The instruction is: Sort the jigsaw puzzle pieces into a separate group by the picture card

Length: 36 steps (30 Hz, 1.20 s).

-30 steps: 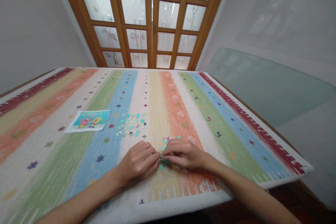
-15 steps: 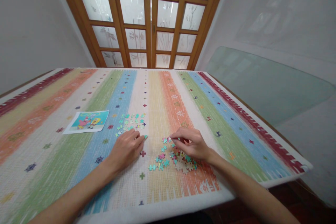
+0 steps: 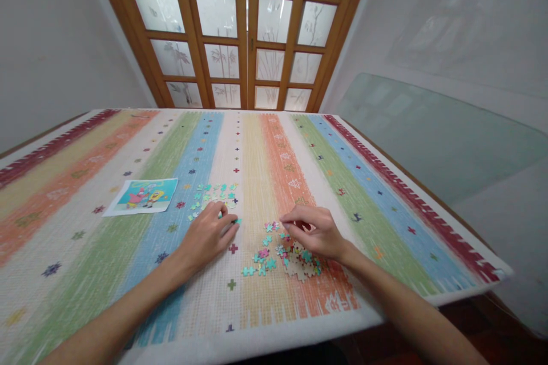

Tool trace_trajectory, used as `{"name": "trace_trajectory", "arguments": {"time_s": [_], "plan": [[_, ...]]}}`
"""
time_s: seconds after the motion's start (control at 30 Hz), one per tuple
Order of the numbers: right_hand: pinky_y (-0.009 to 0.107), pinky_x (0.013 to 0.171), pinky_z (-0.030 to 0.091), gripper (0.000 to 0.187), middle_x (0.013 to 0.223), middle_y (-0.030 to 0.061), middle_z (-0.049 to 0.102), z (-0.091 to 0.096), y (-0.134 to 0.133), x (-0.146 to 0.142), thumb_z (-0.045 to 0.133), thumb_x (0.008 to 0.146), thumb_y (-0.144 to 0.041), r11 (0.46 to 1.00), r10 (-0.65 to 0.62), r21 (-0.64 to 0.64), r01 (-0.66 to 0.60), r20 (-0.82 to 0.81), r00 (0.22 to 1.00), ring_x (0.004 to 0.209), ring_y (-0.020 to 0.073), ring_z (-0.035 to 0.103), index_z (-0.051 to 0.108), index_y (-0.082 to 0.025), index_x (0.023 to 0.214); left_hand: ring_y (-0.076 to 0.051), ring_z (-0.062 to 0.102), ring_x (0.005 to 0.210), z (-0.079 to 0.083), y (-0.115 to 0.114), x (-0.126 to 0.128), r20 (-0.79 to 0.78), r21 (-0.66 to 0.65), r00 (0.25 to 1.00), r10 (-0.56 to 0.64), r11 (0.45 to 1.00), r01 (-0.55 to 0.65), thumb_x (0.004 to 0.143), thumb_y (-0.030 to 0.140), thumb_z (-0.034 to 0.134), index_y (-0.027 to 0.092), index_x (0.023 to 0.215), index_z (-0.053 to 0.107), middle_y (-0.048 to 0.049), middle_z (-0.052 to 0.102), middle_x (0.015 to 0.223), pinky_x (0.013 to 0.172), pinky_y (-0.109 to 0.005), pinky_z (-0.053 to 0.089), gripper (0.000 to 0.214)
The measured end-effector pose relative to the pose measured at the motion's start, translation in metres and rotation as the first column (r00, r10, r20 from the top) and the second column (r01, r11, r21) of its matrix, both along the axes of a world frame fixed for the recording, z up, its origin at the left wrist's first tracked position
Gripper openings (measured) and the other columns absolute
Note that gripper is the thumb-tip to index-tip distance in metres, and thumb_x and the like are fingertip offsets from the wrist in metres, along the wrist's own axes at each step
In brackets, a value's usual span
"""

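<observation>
My left hand (image 3: 209,234) rests on the striped tablecloth, its thumb and index finger pinching a small turquoise puzzle piece (image 3: 238,221). Just beyond it lie rows of spread-out puzzle pieces (image 3: 217,194), mostly turquoise and pale green; the hand covers the nearest ones. My right hand (image 3: 315,231) hovers over a loose pile of puzzle pieces (image 3: 299,267). Its thumb and index fingertips come together beside pink and turquoise pieces (image 3: 270,226); whatever they hold is too small to make out. Part of the pile shows pale, blank backs.
A printed cartoon picture (image 3: 143,197) lies flat to the left of the rows. The striped tablecloth (image 3: 257,171) covers the big table. Wooden doors with glass panes (image 3: 248,40) stand behind it, and a pale green panel (image 3: 428,125) is at the right wall.
The left thumb and index finger have parted a little at the knuckles, with the turquoise piece still at their tips. My right fingertips have shifted slightly to the right.
</observation>
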State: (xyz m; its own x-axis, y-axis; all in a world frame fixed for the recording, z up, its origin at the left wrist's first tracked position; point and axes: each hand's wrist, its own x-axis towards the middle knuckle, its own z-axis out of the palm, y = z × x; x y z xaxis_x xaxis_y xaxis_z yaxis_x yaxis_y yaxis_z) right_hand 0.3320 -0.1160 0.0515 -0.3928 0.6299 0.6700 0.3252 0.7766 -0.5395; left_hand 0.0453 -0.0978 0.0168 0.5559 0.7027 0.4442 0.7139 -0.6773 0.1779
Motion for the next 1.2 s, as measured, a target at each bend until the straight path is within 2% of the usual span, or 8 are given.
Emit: {"name": "trace_trajectory", "arguments": {"time_s": [0.37,0.67,0.97,1.07,1.2], "plan": [[0.022,0.047,0.038,0.014,0.065,-0.0015,0.063,-0.001,0.002,0.001,0.059,0.091,-0.011,1.0,-0.004,0.014,0.004,-0.005,1.0,0.05,0.0075,0.049,0.07,-0.018,0.087,-0.024,0.055,0.089,-0.001,0.003,-0.001,0.029,-0.014,0.997,0.067,0.998,-0.067,0.096,0.024,0.054,0.017,0.091,0.068,-0.0079,0.056,0.095,0.08,-0.04,0.049,0.016],[0.021,0.049,0.039,0.013,0.064,-0.0015,0.062,0.0,0.001,0.002,0.06,0.09,-0.01,1.0,-0.003,0.025,0.002,0.006,1.0,0.051,0.0074,0.049,0.07,-0.017,0.088,-0.025,0.055,0.089,-0.002,0.007,-0.004,0.006,0.085,0.998,0.064,0.994,-0.065,0.097,0.022,0.052,0.016,0.09,0.067,-0.0085,0.056,0.095,0.081,-0.042,0.051,0.018],[0.022,0.048,0.037,0.013,0.064,-0.0016,0.063,0.0,0.002,0.004,0.06,0.091,-0.01,0.999,0.0,0.037,-0.001,0.029,1.0,0.051,0.0076,0.049,0.071,-0.017,0.089,-0.026,0.055,0.089,0.0,0.008,-0.005,0.016,0.058,0.996,0.091,0.994,-0.092,0.096,0.025,0.052,0.017,0.093,0.068,-0.0089,0.058,0.094,0.08,-0.041,0.051,0.018],[0.022,0.049,0.037,0.013,0.064,-0.0014,0.063,0.004,0.002,0.005,0.06,0.091,-0.011,1.0,-0.007,0.02,0.007,0.042,0.999,0.051,0.0077,0.049,0.071,-0.017,0.088,-0.026,0.055,0.09,0.003,0.006,-0.004,0.001,0.056,0.995,0.104,0.993,-0.104,0.091,0.022,0.053,0.016,0.094,0.068,-0.0094,0.058,0.095,0.082,-0.043,0.052,0.016],[0.022,0.049,0.037,0.012,0.063,-0.0016,0.062,0.007,0.003,0.007,0.06,0.091,-0.012,1.0,-0.009,0.019,0.008,0.064,0.998,0.051,0.0074,0.049,0.071,-0.016,0.087,-0.028,0.055,0.092,0.008,0.005,-0.004,-0.044,0.051,0.989,0.143,0.989,-0.14,0.078,0.015,0.055,0.016,0.093,0.068,-0.0104,0.058,0.096,0.083,-0.044,0.052,0.019]]}}
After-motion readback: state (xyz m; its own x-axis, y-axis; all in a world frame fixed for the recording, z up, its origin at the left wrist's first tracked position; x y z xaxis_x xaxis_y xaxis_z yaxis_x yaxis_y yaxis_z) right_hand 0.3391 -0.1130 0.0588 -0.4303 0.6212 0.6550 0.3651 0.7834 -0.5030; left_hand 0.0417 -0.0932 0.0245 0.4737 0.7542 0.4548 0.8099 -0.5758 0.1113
